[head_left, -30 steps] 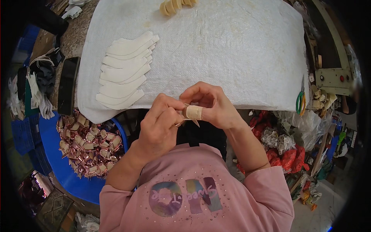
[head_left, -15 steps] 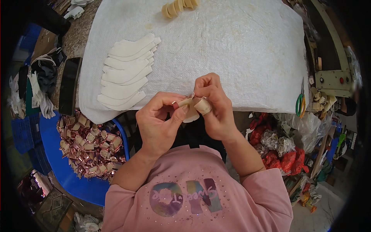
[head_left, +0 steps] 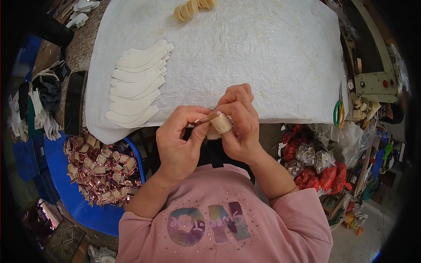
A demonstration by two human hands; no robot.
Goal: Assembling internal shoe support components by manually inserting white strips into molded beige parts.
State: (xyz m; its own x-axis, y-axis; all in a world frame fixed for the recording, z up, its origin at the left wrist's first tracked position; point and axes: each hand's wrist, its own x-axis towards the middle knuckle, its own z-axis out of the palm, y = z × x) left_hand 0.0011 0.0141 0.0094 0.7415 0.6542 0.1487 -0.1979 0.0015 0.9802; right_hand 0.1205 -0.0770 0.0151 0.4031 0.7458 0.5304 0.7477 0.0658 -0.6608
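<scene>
Just off the front edge of the table, both hands meet around a small cream curved piece (head_left: 222, 124) with a pinkish edge. My left hand (head_left: 179, 138) pinches its left end between thumb and fingers. My right hand (head_left: 242, 125) is closed on its right side, where a rounded cream band shows above the thumb. Part of the piece is hidden by the fingers. To the left on the table, flat white cut pieces (head_left: 136, 85) lie overlapped in a row. Several thicker cream curved pieces (head_left: 192, 8) stand together at the far edge.
A white woven sheet (head_left: 245, 52) covers the table. At left are a phone (head_left: 76, 103) and a blue tub (head_left: 103, 219) filled with shiny pink-and-beige parts (head_left: 103, 168). Scissors (head_left: 338, 113) hang at the right edge, above red and clear plastic bags (head_left: 322, 164); a green-grey machine (head_left: 375, 83) stands beyond.
The cream piece has turned, and its rounded band now faces me more. My hands have drawn slightly closer together. The whole view has shifted a little.
</scene>
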